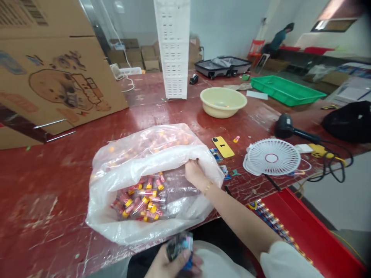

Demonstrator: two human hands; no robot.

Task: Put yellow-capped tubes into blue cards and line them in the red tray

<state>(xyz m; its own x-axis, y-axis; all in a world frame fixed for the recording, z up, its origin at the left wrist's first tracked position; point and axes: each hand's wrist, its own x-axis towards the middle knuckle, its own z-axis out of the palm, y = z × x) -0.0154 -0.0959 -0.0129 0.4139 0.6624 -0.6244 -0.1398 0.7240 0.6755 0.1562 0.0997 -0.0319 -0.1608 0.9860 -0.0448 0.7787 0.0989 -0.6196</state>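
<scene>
A large clear plastic bag (185, 216) lies open on the table. Inside are several small clear tubes with yellow caps (147, 192) and pink contents. My right hand (195, 175) is closed on the bag's rim at the right side of the opening, with its fingertips partly hidden. Low in the view, over my lap, my left hand (171, 266) holds a small dark packet (180, 244) with blue and pink print. The packet is blurred, so its contents cannot be told.
A yellow phone (223, 147), a white round fan (271, 157) and a hair dryer (290, 127) lie rightward. Behind stand a cream basin (223, 110), a green tray (286, 92) and a white perforated rack (175, 50). A cardboard box (95, 92) stands left; a red bin (315, 239) is lower right.
</scene>
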